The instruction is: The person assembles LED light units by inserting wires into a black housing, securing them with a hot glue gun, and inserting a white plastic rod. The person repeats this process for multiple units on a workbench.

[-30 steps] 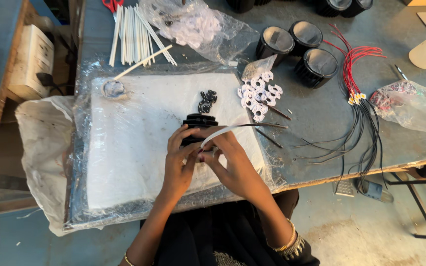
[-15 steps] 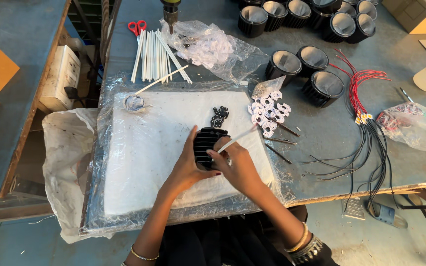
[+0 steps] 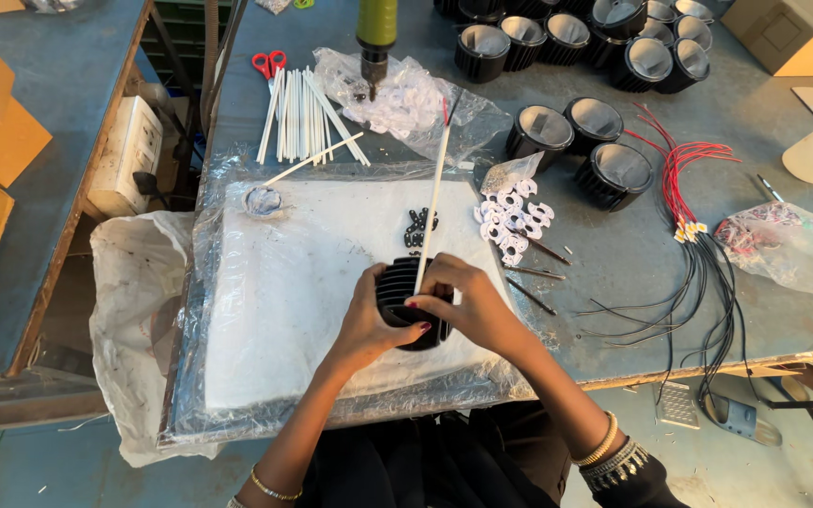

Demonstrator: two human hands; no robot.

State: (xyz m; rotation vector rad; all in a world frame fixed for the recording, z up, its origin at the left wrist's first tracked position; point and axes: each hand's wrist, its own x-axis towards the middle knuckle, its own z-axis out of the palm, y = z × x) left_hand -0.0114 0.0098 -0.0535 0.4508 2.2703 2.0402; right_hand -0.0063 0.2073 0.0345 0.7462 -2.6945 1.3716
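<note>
1. The left hand [image 3: 366, 323] is cupped around the left side of a black finned housing [image 3: 412, 306], fingers wrapped shut on its ribbed wall, at lower centre of the frame.
2. The right hand [image 3: 468, 306] rests on the right and top of the same housing. Its thumb and forefinger are pinched shut on the lower end of a thin white tube [image 3: 433, 202].
3. The tube rises from the housing toward the upper centre of the frame, tilted slightly right. Its lower end appears to enter the housing; the fingers hide the joint, so this cannot be confirmed.
4. The housing sits over a white pad [image 3: 312, 292] wrapped in clear film, which fills the centre-left of the frame.
5. On the pad, just above the housing, lies a small cluster of black parts [image 3: 420, 227]. To their right lies a heap of white clips [image 3: 512, 218].
6. At upper centre lie a bundle of white tubes [image 3: 299, 118] and red-handled scissors [image 3: 268, 64].
7. At upper right stand more black housings [image 3: 595, 122]. Red and black wires [image 3: 693, 235] run down the right side of the grey table [image 3: 632, 254].
</note>
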